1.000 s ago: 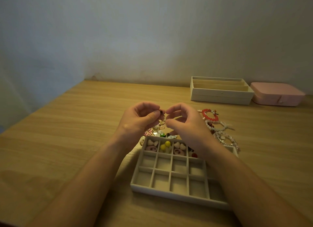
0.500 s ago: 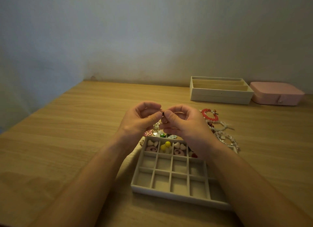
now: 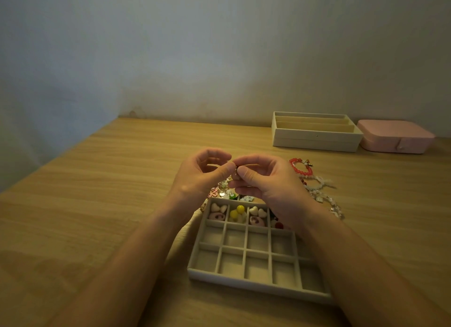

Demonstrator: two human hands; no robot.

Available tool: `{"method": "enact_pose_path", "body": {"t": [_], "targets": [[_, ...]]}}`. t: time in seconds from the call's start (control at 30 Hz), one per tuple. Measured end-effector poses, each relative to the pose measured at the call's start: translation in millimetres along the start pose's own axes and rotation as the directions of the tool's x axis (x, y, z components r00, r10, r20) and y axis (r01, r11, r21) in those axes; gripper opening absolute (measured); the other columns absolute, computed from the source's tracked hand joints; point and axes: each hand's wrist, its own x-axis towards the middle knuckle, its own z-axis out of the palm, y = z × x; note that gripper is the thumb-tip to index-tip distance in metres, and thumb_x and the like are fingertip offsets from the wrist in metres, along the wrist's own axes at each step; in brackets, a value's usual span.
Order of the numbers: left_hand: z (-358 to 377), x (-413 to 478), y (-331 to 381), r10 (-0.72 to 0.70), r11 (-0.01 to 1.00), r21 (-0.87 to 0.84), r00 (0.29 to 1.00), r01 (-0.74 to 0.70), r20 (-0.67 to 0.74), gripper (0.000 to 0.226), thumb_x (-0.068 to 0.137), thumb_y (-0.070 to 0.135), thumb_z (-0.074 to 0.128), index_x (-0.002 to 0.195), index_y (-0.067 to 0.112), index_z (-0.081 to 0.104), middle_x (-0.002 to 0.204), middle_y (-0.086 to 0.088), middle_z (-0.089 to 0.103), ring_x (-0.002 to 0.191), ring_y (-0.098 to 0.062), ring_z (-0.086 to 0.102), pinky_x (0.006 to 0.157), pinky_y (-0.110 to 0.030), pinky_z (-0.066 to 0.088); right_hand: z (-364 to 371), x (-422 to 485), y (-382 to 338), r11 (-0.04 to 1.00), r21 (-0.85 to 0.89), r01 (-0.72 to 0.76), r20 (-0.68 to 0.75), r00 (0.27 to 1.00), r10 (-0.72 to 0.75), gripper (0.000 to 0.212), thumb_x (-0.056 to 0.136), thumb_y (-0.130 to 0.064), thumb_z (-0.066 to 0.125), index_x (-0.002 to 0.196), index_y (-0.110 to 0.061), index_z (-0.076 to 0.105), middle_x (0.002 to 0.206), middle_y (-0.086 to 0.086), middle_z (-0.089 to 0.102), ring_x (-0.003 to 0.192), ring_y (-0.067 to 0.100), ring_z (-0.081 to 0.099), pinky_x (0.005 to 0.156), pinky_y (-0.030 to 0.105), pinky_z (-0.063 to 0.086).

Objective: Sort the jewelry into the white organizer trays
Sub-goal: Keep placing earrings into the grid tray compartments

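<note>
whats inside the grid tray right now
In the grid tray only the far row is filled: heart charms, yellow beads, more hearts, red beads. The right hand hides that row's last cell.

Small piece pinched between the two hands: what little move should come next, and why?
Probably the right hand lowers the small piece into an empty middle-row compartment of the grid tray. Both it and the left hand pinch the piece above the loose pile, and the far-row compartments in view already hold items.

Compartment tray [image 3: 256, 284] in front, loose jewelry [image 3: 222, 190] just behind it, slotted tray [image 3: 314, 141] and case [image 3: 395, 137] at back right.
</note>
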Motion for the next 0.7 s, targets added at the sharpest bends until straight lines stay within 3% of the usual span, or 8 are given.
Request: {"method": "enact_pose_path", "body": {"t": [0.23,0.37,0.43,0.53,0.7], "targets": [[3.0,1.4,0.9,0.054,0.993,0.107,0.998,-0.050,-0.037,0.010,0.096,0.015,0.063,0.102,0.018,0.071,0.094,0.000,0.071,0.081,-0.002,0.062,0.064,-0.018,0.050,1.9,0.4,-4.3,0.999,-0.018,-0.029,-0.063,0.998,0.028,0.014,0.098,-0.006,0.063,0.111,-0.006,0.067,0.097,0.014,0.077,0.089,0.028,0.077,0.082,0.037,0.063],[8.0,0.3,9.8,0.029,0.995,0.097,0.998,-0.034,0.053,0.013,0.097,0.016,0.061,0.107,0.019,0.068,0.098,0.000,0.073,0.089,-0.011,0.068,0.072,-0.026,0.055,0.7,2.5,-12.1,1.000,0.012,-0.028,-0.098,0.995,0.029,0.012,0.097,-0.007,0.064,0.109,-0.005,0.065,0.098,0.014,0.076,0.090,0.028,0.077,0.082,0.039,0.063],[11.1,0.0,17.2,-0.018,0.998,0.057,0.995,0.012,0.102,0.016,0.096,0.014,0.062,0.111,0.019,0.067,0.103,0.000,0.073,0.095,-0.016,0.071,0.077,-0.029,0.058,-0.3,4.5,-16.6,1.000,0.010,-0.021,-0.130,0.991,0.022,0.012,0.097,-0.008,0.064,0.109,-0.006,0.064,0.100,0.014,0.075,0.090,0.026,0.077,0.081,0.038,0.063],[17.6,-0.3,29.9,-0.008,0.992,0.127,0.991,-0.009,0.131,0.025,0.091,0.015,0.070,0.115,0.017,0.066,0.106,0.000,0.073,0.095,-0.015,0.071,0.079,-0.030,0.060,-3.3,4.2,-23.3,0.998,-0.059,-0.025,-0.181,0.983,0.014,0.011,0.097,-0.010,0.066,0.108,-0.008,0.064,0.102,0.013,0.073,0.089,0.022,0.076,0.077,0.035,0.064],[45.3,-6.6,37.7,0.061,0.969,0.237,0.997,-0.071,0.051,0.024,0.083,0.017,0.078,0.104,0.019,0.068,0.095,0.002,0.072,0.084,-0.011,0.070,0.071,-0.025,0.060,-15.7,-9.8,-32.3,0.993,-0.111,-0.050,-0.227,0.974,0.023,0.010,0.096,-0.010,0.066,0.106,-0.008,0.066,0.101,0.011,0.072,0.092,0.021,0.074,0.076,0.029,0.063]]}}
